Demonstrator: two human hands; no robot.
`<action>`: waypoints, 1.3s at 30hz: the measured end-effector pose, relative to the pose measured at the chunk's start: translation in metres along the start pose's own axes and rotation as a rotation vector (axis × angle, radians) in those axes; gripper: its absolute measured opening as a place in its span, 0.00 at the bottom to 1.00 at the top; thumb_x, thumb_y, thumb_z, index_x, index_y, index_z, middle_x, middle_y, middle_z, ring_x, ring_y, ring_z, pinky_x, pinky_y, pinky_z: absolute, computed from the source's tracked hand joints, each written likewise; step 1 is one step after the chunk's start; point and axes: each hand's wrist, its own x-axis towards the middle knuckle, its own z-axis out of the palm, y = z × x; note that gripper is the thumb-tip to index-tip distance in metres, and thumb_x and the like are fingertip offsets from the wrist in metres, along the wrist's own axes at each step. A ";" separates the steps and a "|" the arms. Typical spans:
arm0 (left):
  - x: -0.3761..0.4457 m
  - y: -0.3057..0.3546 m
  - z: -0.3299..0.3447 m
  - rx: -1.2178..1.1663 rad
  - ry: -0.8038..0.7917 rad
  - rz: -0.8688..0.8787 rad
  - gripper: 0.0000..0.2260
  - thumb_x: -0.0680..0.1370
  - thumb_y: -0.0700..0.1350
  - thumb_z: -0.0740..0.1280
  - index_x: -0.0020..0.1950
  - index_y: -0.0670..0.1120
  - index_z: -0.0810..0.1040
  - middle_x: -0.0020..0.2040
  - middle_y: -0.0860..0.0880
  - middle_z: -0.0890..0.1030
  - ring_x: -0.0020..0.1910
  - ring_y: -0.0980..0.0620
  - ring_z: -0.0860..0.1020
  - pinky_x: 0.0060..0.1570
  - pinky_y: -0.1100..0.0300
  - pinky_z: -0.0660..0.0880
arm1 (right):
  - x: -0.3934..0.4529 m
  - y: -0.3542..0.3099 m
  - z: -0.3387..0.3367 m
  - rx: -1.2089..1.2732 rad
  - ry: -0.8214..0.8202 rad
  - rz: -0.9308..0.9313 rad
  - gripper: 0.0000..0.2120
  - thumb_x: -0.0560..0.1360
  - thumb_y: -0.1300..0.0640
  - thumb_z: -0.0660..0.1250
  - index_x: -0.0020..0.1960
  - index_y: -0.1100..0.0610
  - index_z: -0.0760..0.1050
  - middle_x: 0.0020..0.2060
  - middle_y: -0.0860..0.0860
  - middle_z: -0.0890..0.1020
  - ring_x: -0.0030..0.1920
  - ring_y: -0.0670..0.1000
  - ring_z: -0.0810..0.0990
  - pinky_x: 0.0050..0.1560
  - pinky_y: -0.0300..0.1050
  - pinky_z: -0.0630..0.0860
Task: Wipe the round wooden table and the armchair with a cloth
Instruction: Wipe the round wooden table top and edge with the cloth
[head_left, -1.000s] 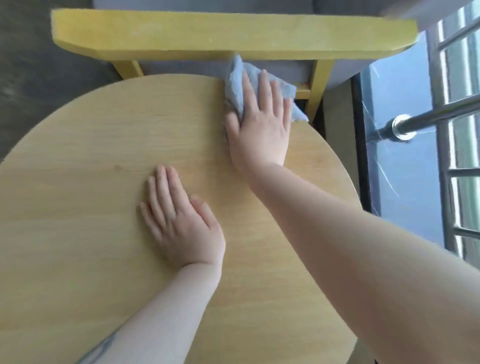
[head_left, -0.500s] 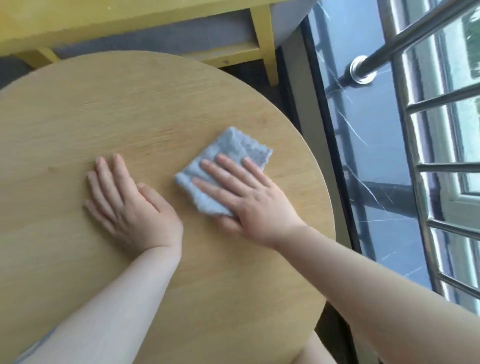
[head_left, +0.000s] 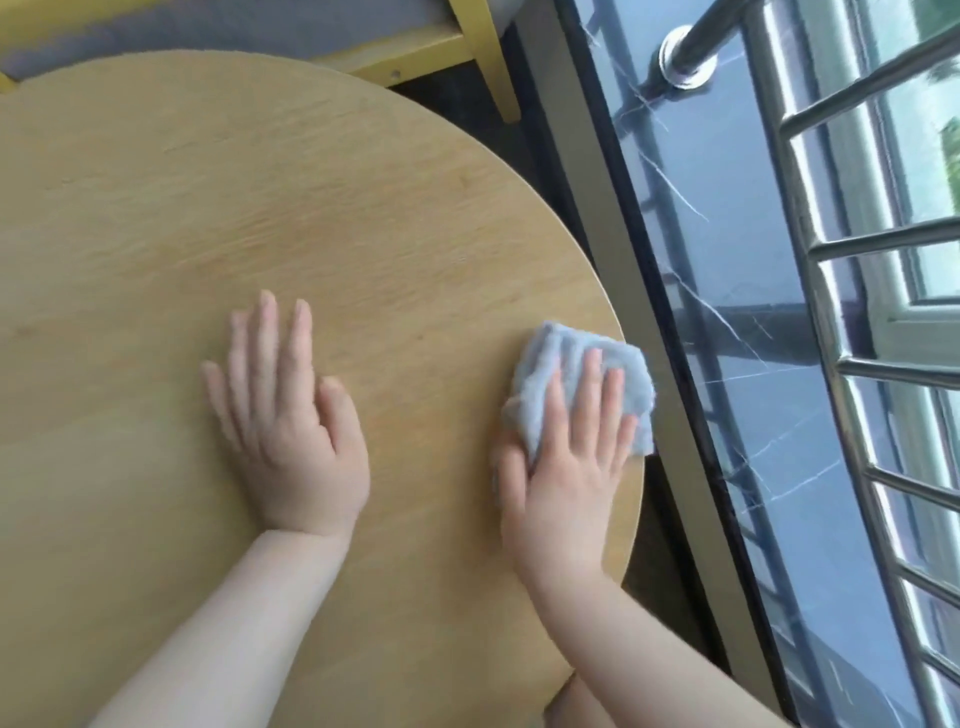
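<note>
From the head view we look down on a round wooden tabletop (head_left: 260, 208) that fills most of the left and middle of the picture. Our left hand (head_left: 288, 415) lies flat on the wood near the middle, palm down, fingers straight and slightly spread toward twelve o'clock, holding nothing. Our right hand (head_left: 566, 467) lies flat as well, at about three o'clock from the left one and well apart from it, with straight fingers pressing down on a light blue cloth (head_left: 576, 384). The cloth is bunched and folded under the fingers, and it sits right at the tabletop's rim on the three o'clock side, its outer corner hanging just past the edge. Both forearms come in from the six o'clock side of the picture. At twelve o'clock, beyond the far rim of the tabletop, we see part of the armchair (head_left: 467, 47): a yellow wooden frame with a grey cushion above it. To the right of the tabletop a dark, glossy ledge with pale veins (head_left: 737, 322) runs from top to bottom, and beyond it stands a shiny metal railing (head_left: 857, 270) with horizontal bars before a window.
</note>
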 end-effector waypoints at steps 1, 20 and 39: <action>-0.014 0.004 0.001 0.000 -0.059 0.030 0.24 0.77 0.41 0.57 0.74 0.45 0.66 0.75 0.45 0.64 0.76 0.46 0.58 0.74 0.49 0.48 | -0.018 -0.001 0.002 -0.055 -0.118 -0.278 0.36 0.71 0.48 0.61 0.77 0.50 0.54 0.77 0.51 0.52 0.78 0.53 0.45 0.76 0.54 0.42; -0.062 0.004 0.000 -0.002 -0.031 0.020 0.21 0.80 0.41 0.55 0.72 0.45 0.70 0.74 0.47 0.68 0.75 0.48 0.62 0.74 0.47 0.56 | -0.029 0.010 0.004 -0.070 -0.062 -0.247 0.33 0.72 0.49 0.60 0.75 0.52 0.57 0.77 0.52 0.55 0.77 0.54 0.48 0.75 0.57 0.47; -0.217 -0.059 -0.037 -0.011 -0.129 0.001 0.23 0.80 0.42 0.52 0.76 0.45 0.62 0.77 0.49 0.61 0.77 0.50 0.55 0.75 0.51 0.47 | -0.097 0.043 0.019 -0.017 0.141 0.041 0.31 0.73 0.51 0.58 0.75 0.54 0.61 0.76 0.52 0.58 0.77 0.54 0.52 0.75 0.59 0.48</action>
